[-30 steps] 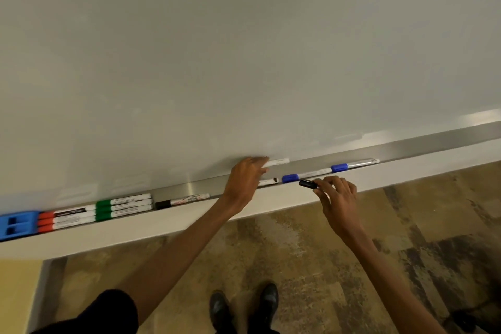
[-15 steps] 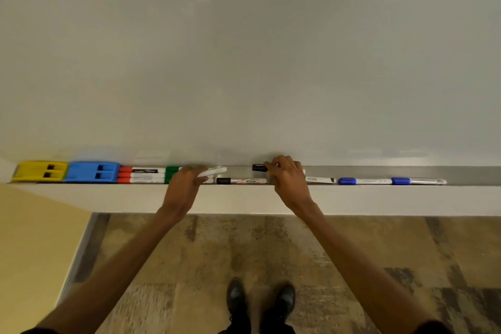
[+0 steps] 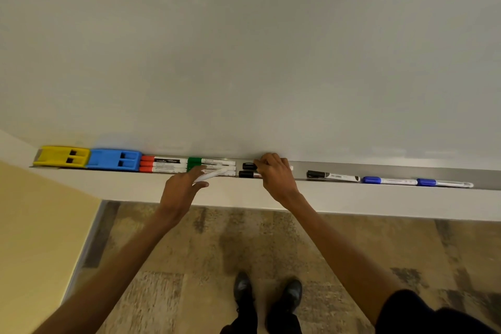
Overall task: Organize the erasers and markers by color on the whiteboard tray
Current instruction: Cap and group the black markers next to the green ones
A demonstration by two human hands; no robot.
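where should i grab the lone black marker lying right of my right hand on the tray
Pinch the lone black marker across its white barrel, coming from above and in front: it lies flat, lengthwise along the tray, with the whiteboard right behind.

- The tray (image 3: 379,168) runs along the foot of the whiteboard (image 3: 244,62).
- At its left end the end eraser (image 3: 61,156) touches the second eraser (image 3: 113,160).
- Just right lie three stacked markers (image 3: 162,165), then a second marker group (image 3: 214,162) touching them.
- The left hand (image 3: 181,190) holds a tilted marker (image 3: 211,176) before that group.
- Further right, the right hand (image 3: 276,173) grips the rear marker (image 3: 249,165), behind the front marker (image 3: 246,174).
- Well right, a single marker (image 3: 333,176) and two end markers (image 3: 389,180) lie in line.
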